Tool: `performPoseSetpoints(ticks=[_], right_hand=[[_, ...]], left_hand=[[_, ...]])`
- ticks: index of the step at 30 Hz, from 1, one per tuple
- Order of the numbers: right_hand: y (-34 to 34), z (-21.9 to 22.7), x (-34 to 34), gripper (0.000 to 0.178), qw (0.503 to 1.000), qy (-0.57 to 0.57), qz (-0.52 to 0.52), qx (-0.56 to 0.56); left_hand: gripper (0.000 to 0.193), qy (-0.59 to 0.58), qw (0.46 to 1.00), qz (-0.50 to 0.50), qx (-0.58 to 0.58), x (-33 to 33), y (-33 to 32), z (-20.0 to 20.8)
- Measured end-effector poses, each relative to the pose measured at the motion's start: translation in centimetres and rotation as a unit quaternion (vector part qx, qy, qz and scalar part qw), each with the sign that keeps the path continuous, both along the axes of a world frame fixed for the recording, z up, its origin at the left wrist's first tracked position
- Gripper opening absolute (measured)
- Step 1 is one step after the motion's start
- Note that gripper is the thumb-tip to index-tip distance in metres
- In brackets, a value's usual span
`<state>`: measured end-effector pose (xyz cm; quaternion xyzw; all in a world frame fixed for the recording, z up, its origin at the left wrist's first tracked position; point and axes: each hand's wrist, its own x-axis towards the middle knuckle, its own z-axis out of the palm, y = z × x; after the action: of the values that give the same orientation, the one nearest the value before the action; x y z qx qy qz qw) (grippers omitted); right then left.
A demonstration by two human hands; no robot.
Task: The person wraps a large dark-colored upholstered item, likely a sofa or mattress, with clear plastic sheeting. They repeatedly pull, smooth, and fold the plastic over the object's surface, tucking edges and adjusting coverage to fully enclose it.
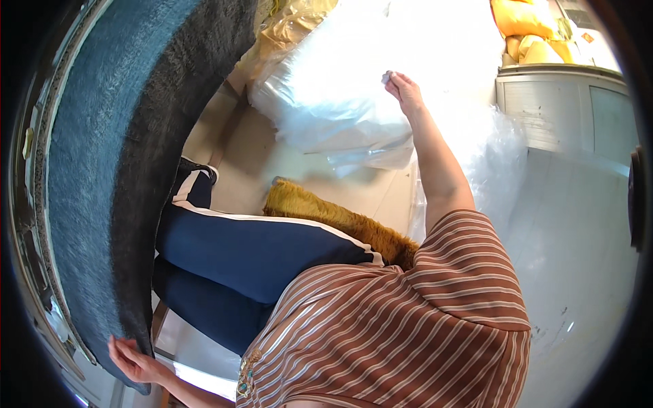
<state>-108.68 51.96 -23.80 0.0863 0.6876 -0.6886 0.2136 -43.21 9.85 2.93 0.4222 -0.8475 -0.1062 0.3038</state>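
Note:
A long piece of plush fabric (92, 190), blue with a black band along its inner edge, lies in front of my legs on the left of the view. My left hand (132, 360) rests on its lower end, fingers apart and touching the pile. Raised out to the upper right, my right hand (405, 90) is closed in a pinch on a small pale grey piece (387, 77); its exact kind is too small to make out. Behind that hand is a bulky heap of clear plastic sheeting (326, 102), partly washed out by bright light.
A golden-brown furry cushion or roll (326, 209) lies beside my thigh. Brown wrapping (289, 30) sits at the top. A grey cabinet (544, 109) bears yellow bundles (527, 24) at the upper right. A metal frame edge (42, 156) runs along the fabric's far side.

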Motion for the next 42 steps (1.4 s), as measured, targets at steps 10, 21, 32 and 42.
performPoseSetpoints(ticks=[10, 21, 32, 42], right_hand=[[-0.8, 8.3, -2.2, 0.019, 0.971, 0.076, 0.175, 0.145], [-13.7, -0.5, 5.1, 0.072, 0.513, 0.37, 0.546, 0.549], [-6.0, 1.8, 5.1, 0.038, 0.314, 0.276, 0.667, 0.616], [-3.6, 1.7, 3.6, 0.044, 0.324, 0.148, 0.702, 0.616]], left_hand=[[0.021, 0.113, 0.973, -0.196, 0.054, -14.9, -0.1, -0.5], [0.022, 0.077, 0.981, -0.176, 0.025, -15.7, -4.0, 1.0], [0.024, 0.053, 0.997, -0.058, 0.018, -8.6, -7.1, -0.2], [0.024, 0.037, 0.998, -0.047, 0.007, -7.5, -7.9, -0.3]])
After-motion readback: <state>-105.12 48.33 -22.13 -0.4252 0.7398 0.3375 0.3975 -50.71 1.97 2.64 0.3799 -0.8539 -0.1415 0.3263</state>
